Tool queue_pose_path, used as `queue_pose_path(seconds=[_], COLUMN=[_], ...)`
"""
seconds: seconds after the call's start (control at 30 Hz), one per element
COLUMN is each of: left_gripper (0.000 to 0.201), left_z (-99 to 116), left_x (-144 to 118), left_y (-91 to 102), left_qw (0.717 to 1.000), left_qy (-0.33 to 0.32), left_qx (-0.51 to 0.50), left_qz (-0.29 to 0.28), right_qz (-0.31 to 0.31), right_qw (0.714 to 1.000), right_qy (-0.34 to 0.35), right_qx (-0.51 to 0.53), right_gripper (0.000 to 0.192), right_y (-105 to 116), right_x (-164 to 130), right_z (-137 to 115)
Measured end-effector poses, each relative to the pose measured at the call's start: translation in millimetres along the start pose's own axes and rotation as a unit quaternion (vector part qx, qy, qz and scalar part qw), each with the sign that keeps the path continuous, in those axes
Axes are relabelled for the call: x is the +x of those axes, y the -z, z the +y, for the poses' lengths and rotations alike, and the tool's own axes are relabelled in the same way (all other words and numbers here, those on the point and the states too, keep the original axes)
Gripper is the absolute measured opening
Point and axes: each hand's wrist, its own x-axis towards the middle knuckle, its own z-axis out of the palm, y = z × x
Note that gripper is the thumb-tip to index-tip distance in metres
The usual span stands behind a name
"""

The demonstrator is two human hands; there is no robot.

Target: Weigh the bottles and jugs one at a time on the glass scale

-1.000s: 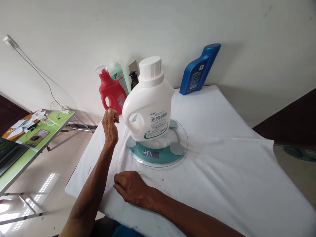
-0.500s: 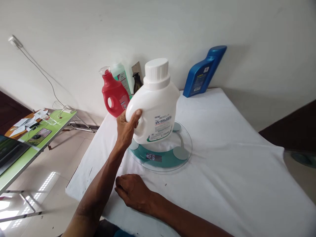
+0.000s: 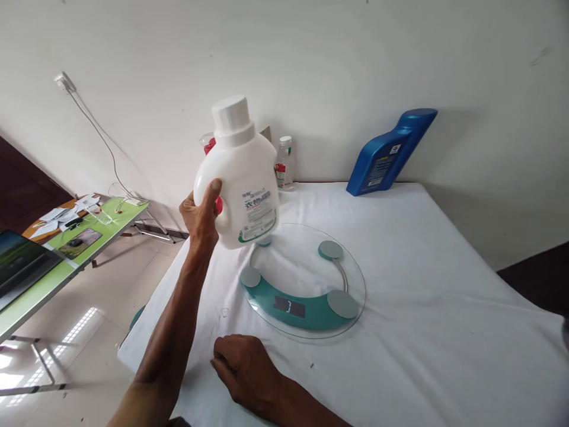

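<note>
Holding the white detergent jug (image 3: pixel 237 178) by its handle, the left hand (image 3: pixel 202 216) has its fingers wrapped round the grip and the thumb pressed on the jug's side. Jug: upright, white cap on top, label facing the camera, lifted clear of the glass scale (image 3: pixel 304 281), above the scale's far left edge. Scale: round clear plate with a teal band, grey pads and a small lit display, lying flat on the white tablecloth (image 3: pixel 422 296). Right hand (image 3: pixel 246 373): resting palm down on the cloth near the table's front edge, fingers loosely curled, holding nothing. Blue bottle (image 3: pixel 389 153): leaning against the wall at the table's back right. Small clear bottle (image 3: pixel 284 163): standing by the wall just right of the jug. Red bottle (image 3: pixel 210 145): mostly hidden behind the jug. Green side table (image 3: pixel 66 249): at left, well apart, bearing papers and a screen.
</note>
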Motion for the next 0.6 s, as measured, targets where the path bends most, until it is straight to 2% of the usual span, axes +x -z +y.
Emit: queue_pose_path(seconds=[0.07,0.17,0.3,0.43,0.6], left_gripper=[0.064,0.060,0.062,0.060,0.055], left_z=[-1.8,-16.9,-52.2,-84.1,-102.8], left_x=[15.6,35.6,54.6,64.4,69.2], left_y=[4.9,9.3,7.3,-1.9,-11.7], left_qw=[0.999,0.997,0.996,0.995,0.997], left_qy=[-0.034,-0.063,-0.038,0.003,0.014], left_qx=[0.014,0.043,0.062,0.075,0.074], left_qz=[0.017,0.033,0.054,0.059,0.030], right_qz=[0.003,0.003,-0.010,-0.042,-0.070], right_qw=[1.000,1.000,1.000,0.998,0.996], right_qy=[-0.008,-0.007,-0.015,-0.040,-0.039], right_qx=[0.005,-0.002,-0.011,-0.019,-0.030], right_gripper=[0.024,0.020,0.017,0.026,0.035], right_y=[-0.6,-5.4,-20.2,-42.2,-62.3], right_x=[-0.1,-0.2,1.3,6.2,12.9], right_z=[0.5,4.1,13.9,26.2,35.9])
